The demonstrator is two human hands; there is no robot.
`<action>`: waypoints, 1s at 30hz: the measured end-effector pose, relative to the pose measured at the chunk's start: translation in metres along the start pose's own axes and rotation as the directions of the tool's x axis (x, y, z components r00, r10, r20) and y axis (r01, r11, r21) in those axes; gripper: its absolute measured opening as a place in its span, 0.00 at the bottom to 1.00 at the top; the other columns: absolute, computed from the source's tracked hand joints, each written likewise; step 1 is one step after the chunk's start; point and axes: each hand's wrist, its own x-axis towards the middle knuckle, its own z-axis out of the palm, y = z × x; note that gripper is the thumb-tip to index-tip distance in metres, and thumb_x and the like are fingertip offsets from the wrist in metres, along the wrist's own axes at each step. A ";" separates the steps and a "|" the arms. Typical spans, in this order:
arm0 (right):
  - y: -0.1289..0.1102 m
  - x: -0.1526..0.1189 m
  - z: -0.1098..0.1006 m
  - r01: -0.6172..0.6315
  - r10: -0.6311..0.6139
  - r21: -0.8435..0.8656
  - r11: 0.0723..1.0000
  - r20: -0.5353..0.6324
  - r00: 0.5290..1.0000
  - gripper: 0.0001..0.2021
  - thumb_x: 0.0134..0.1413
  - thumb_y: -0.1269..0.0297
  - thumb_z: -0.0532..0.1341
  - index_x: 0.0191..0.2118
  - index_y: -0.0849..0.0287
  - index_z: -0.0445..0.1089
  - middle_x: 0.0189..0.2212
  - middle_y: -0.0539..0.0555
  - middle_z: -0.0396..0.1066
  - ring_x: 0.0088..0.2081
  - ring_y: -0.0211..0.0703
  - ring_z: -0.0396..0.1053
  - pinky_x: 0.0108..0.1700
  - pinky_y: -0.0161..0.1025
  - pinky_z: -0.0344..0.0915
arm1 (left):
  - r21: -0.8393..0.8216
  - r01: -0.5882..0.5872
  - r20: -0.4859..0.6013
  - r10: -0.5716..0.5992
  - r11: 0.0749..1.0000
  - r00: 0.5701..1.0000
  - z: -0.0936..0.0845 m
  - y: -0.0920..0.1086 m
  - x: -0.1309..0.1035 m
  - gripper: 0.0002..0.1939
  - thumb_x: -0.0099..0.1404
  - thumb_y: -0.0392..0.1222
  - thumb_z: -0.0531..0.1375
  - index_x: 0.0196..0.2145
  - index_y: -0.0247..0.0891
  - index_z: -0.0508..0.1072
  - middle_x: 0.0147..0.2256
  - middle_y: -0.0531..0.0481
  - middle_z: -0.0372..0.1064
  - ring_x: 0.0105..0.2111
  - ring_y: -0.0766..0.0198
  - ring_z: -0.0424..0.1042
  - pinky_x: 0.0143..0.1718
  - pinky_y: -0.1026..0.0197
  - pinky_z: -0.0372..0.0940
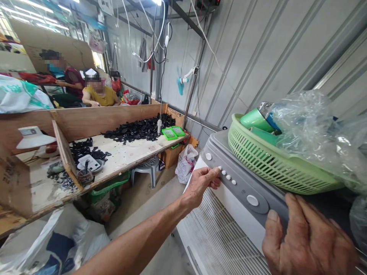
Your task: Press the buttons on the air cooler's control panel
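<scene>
Both hands are on a white and grey air cooler (229,229) standing at the person's right. Left hand (200,185) reaches across with fingers curled and a fingertip pressed on one of the small white buttons (220,168) in the row along the grey control panel (246,189); the rest of the hand rests against the panel's front edge, which steadies the push. Right hand (308,238) lies spread and flat over the near corner of the cooler's top, bracing the unit so it does not shift under the press. On that top sits a green basket (275,168) holding green tape rolls (255,120) and a crumpled clear plastic bag (312,126), clear of the panel. Across the aisle a wooden table (129,152) carries a heap of black parts (140,130), and two other people sit behind it.
</scene>
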 end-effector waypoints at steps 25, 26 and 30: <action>-0.001 0.003 -0.002 0.027 -0.027 -0.010 1.000 -0.022 0.999 0.26 0.59 0.63 0.64 0.59 0.76 0.71 0.47 0.73 0.78 0.43 0.69 0.77 0.49 0.60 0.73 | 0.009 -0.013 -0.006 0.013 1.000 1.000 0.001 -0.001 0.001 0.26 0.56 0.61 0.70 0.27 0.32 0.73 0.24 0.48 0.69 0.25 0.67 0.67 0.32 0.61 0.63; -0.001 0.005 -0.003 0.038 -0.039 -0.014 0.999 -0.029 0.999 0.26 0.59 0.63 0.64 0.59 0.77 0.71 0.46 0.73 0.78 0.42 0.69 0.77 0.48 0.59 0.73 | 0.004 -0.014 -0.010 0.015 1.000 1.000 0.001 -0.002 0.001 0.26 0.55 0.61 0.70 0.27 0.32 0.73 0.24 0.48 0.69 0.24 0.67 0.67 0.31 0.61 0.63; 0.001 0.006 -0.004 0.065 -0.066 -0.005 0.998 -0.056 0.996 0.26 0.58 0.64 0.65 0.58 0.77 0.72 0.45 0.74 0.78 0.40 0.70 0.78 0.43 0.57 0.73 | -0.009 -0.013 -0.026 0.013 1.000 1.000 0.001 -0.002 0.000 0.26 0.55 0.61 0.70 0.26 0.32 0.73 0.24 0.48 0.69 0.24 0.66 0.67 0.30 0.61 0.63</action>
